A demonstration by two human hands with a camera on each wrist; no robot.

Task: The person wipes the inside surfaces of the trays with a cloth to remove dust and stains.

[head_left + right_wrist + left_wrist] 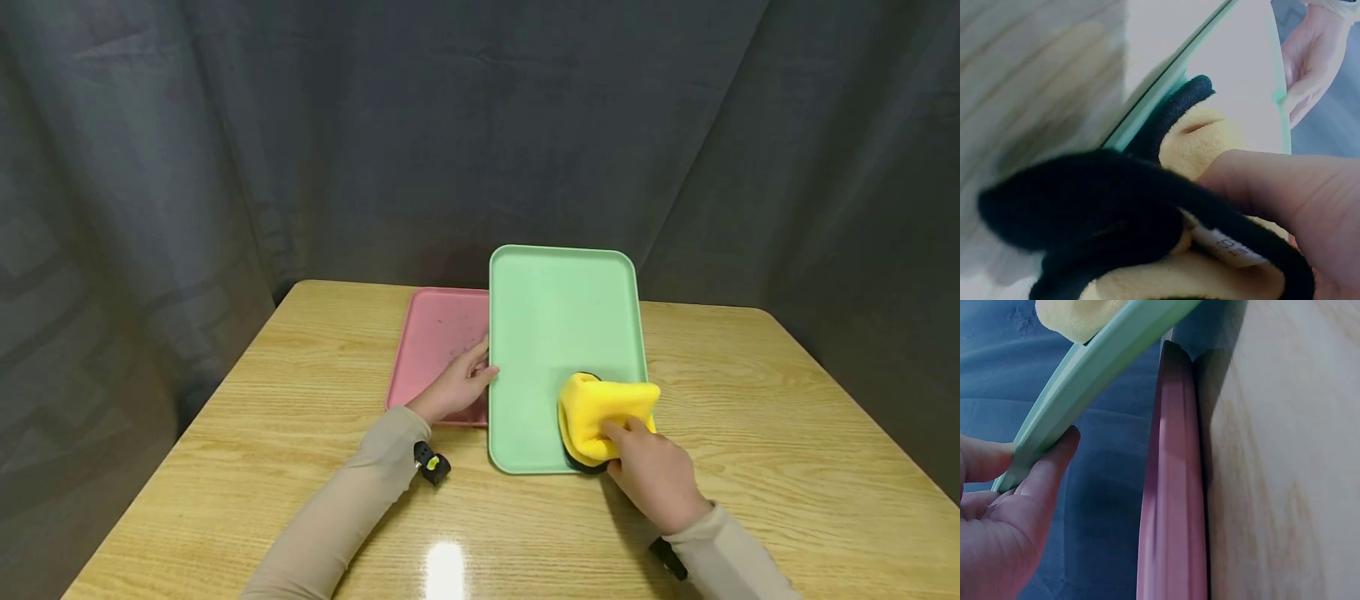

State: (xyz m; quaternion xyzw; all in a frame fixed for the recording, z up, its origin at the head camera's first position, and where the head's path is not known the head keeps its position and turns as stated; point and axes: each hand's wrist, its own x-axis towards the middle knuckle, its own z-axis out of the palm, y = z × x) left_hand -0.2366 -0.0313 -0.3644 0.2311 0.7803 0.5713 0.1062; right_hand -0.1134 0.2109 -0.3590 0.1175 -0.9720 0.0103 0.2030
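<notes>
A light green tray (pixel 555 325) is tilted up at its left side, its inner face toward the head camera. My left hand (pixel 459 383) pinches its left edge, thumb on the upper face and fingers beneath, as the left wrist view shows on the tray's rim (pixel 1063 394). At the tray's lower right corner my right hand (pixel 654 471) grips a folded yellow cloth (pixel 596 417) with dark edging. The cloth lies against the tray surface. In the right wrist view the cloth's dark edge (pixel 1085 200) and a white label (pixel 1229 247) show beside the thumb.
A pink tray (pixel 442 333) with dark marks lies flat on the wooden table (pixel 337 358), partly hidden by the green tray. Behind the table's far edge hangs a dark grey curtain (pixel 450 125). A black wrist device (pixel 432 463) sits at the left cuff.
</notes>
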